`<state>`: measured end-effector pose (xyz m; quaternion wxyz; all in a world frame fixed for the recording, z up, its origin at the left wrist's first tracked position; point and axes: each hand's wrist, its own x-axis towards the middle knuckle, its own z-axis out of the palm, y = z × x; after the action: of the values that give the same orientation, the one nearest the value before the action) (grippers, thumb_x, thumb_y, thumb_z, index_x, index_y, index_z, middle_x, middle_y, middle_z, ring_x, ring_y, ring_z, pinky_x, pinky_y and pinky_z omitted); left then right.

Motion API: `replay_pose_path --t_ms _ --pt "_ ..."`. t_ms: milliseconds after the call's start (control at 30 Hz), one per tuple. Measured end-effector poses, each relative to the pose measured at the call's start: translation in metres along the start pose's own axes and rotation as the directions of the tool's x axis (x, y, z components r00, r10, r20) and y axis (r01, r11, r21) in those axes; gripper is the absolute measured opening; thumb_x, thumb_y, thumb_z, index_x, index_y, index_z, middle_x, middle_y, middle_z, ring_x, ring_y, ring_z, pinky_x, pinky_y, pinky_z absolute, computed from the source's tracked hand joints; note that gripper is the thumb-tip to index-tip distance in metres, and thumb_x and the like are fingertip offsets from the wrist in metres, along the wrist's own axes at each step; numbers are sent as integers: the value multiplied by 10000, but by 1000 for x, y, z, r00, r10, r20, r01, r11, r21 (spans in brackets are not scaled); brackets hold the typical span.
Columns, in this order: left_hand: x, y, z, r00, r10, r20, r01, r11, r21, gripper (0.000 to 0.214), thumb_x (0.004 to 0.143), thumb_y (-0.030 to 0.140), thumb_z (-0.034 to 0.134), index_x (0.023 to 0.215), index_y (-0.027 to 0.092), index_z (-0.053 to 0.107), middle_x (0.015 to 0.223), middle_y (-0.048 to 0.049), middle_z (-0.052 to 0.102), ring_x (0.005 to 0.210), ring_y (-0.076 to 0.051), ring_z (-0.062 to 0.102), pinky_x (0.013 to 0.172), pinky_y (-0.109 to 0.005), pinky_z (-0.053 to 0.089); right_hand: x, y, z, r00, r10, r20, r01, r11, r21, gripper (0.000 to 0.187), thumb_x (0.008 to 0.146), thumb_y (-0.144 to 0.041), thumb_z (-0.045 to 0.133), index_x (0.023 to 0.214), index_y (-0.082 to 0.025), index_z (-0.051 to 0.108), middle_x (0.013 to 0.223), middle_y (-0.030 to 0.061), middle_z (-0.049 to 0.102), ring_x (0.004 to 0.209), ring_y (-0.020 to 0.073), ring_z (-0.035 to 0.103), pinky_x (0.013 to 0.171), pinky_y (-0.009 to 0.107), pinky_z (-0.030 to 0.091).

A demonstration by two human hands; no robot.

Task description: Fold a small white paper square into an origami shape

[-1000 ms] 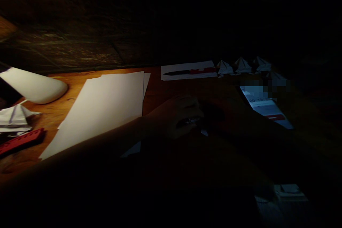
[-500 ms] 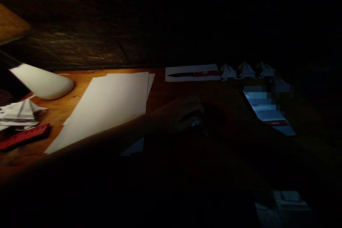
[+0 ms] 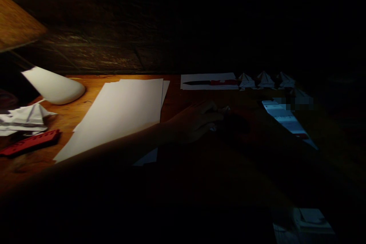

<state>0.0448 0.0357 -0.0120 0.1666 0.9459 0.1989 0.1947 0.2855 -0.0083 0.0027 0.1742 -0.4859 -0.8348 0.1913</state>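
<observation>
My left hand (image 3: pixel 193 124) reaches in from the left over the dark middle of the table, fingers bent and closed on a small piece of folded white paper (image 3: pixel 225 110). Bits of the paper show beyond and below the fingertips; its full shape is hidden. Against it on the right is a dim reddish form, my right hand (image 3: pixel 238 125), too dark for its fingers to be made out. Left of the hands lies a stack of white paper sheets (image 3: pixel 128 103), partly under my left forearm.
A knife with a red handle (image 3: pixel 223 82) rests on a paper at the back, beside several folded paper figures (image 3: pixel 265 80). A lit phone (image 3: pixel 281 116) lies on the right. On the left are a lamp (image 3: pixel 57 85), crumpled folded paper (image 3: pixel 25 118) and a red notched object (image 3: pixel 31 142).
The view has shifted slightly, so things sit a little further right. My left fingers have stretched forward somewhat, and more of the folded paper shows at their tips.
</observation>
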Motion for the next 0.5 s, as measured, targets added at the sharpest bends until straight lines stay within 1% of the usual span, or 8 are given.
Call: replay_pose_path --t_ms 100,200,267,333,433,500 --pt "0 -2 1 1000 -24 -10 24 1000 -8 218 968 168 493 1141 212 617 1115 -75 532 1021 -208 527 885 -345 492 1 7 1 1000 12 6 -12 1000 9 305 854 -325 656 1152 -258 655 1025 33 748 829 220 698 713 325 535" --pt "0 -3 1 999 -32 -29 31 999 -34 217 958 181 521 1155 199 612 1131 -80 522 1022 -206 528 899 -352 499 3 13 2 1000 5 31 -5 1000 17 316 846 -297 654 1160 -263 664 1046 39 753 871 238 706 777 361 552" --pt "0 -3 0 997 -38 -71 34 998 -53 198 943 172 541 1129 183 609 1154 -87 509 1044 -209 530 922 -367 503 4 17 2 999 -17 32 17 1000 20 343 837 -281 652 1179 -268 676 1085 47 753 914 255 711 806 381 560" --pt "0 -3 -2 993 -38 -108 31 997 -65 139 933 172 563 1062 173 615 1182 -95 498 1091 -220 526 958 -388 498 5 21 3 1000 -24 1 24 1000 7 397 814 -236 645 1208 -274 686 1115 53 752 946 274 713 822 404 566" --pt "1 -4 -3 996 -3 -88 -5 996 -86 63 933 181 592 989 176 621 1197 -93 523 1142 -232 520 1005 -418 474 6 25 4 997 -64 -38 64 998 10 515 768 -155 629 1260 -296 681 1155 46 747 991 288 711 852 427 567" --pt "1 -6 -4 998 30 -53 -37 991 -126 52 948 184 591 986 185 626 1159 -81 560 1124 -221 537 999 -414 469 7 26 4 993 -112 -29 113 993 39 516 775 -137 616 1256 -310 685 1199 36 733 1039 282 701 881 424 561"
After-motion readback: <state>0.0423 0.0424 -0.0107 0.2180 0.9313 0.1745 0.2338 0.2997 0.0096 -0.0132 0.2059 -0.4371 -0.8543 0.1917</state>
